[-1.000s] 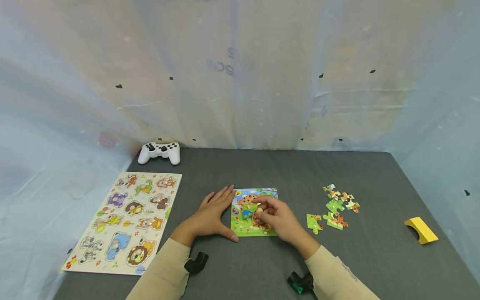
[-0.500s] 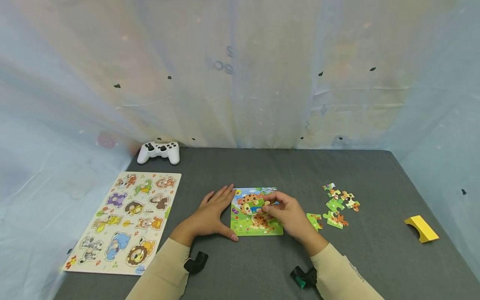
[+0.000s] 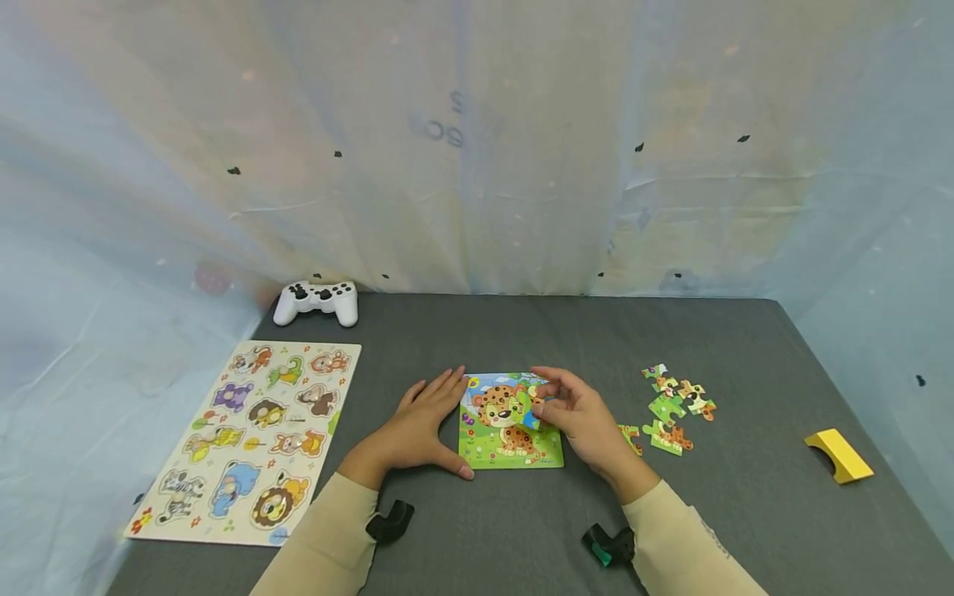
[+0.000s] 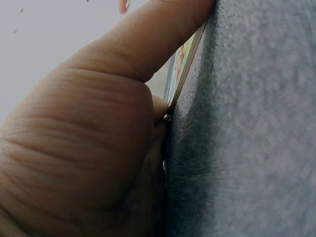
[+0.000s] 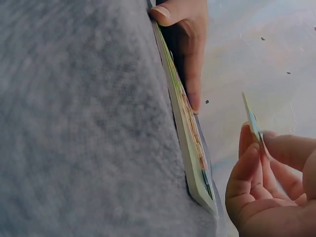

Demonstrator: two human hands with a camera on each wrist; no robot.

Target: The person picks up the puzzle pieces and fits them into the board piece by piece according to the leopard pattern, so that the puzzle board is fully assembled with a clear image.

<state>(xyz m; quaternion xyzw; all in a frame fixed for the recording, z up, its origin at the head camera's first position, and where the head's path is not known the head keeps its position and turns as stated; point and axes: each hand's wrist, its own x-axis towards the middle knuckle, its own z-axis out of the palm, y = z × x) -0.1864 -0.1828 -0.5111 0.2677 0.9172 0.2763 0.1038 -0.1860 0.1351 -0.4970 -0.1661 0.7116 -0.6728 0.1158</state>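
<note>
A small square puzzle board [image 3: 484,451] with a leopard picture lies flat on the grey table. Along its left side rests my left hand [image 3: 421,432], fingers stretched and thumb spread at the near left corner. Between thumb and fingers, my right hand [image 3: 580,420] pinches a green and blue puzzle piece [image 3: 527,407] over the board's right part. The right wrist view shows this piece [image 5: 251,116] held edge-on, apart from the board [image 5: 183,128]. My left palm [image 4: 84,133] fills much of the left wrist view and hides most of the board there.
Several loose puzzle pieces [image 3: 666,408] lie right of the board, one partly hidden behind my right hand. A large animal puzzle board [image 3: 286,414] is at the left, with a white game controller [image 3: 316,303] behind it. A yellow arch block [image 3: 838,457] sits far right.
My right hand has moved rightward across the board with the puzzle piece, and the piece has turned. More of the leopard picture shows now. My left hand has stayed in place.
</note>
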